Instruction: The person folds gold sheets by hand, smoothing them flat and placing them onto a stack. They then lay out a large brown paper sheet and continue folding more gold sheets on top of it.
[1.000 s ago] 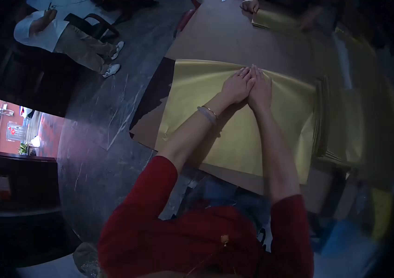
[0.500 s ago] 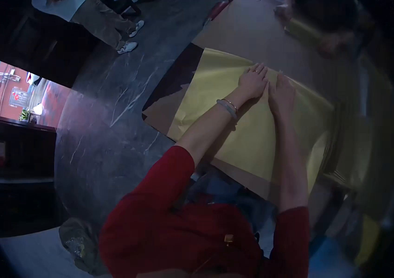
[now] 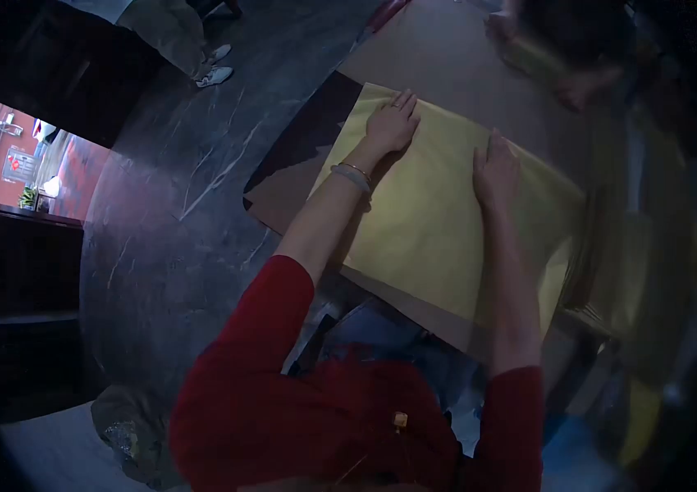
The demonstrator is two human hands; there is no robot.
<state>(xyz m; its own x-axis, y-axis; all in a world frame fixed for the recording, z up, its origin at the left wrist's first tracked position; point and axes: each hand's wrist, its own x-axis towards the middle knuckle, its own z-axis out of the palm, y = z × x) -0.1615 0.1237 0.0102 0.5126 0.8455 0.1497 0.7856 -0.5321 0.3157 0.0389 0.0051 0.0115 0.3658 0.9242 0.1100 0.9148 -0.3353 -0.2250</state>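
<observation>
A large yellow sheet of paper (image 3: 434,217) lies spread on the brown table covering (image 3: 438,49) in front of me. My left hand (image 3: 393,123) rests flat on it near the far left corner, fingers stretched out, with a ring and bracelets showing. Close to the far edge, right of the middle, my right hand (image 3: 498,174) lies on the same sheet with its fingers extended. Neither hand grips anything. Toward the near right, a corner of the sheet (image 3: 557,266) looks lifted or creased.
Across the table, another person's blurred hand (image 3: 574,86) is near the upper right. Layered sheet edges (image 3: 590,316) show dimly at right. Someone's legs (image 3: 172,37) stand on the dark floor (image 3: 176,246) at upper left. A dark bundle (image 3: 131,430) sits at lower left.
My left hand has slid left across the sheet, away from my right hand, toward the far left corner. My right hand stays nearly in place. The view has shifted slightly.
</observation>
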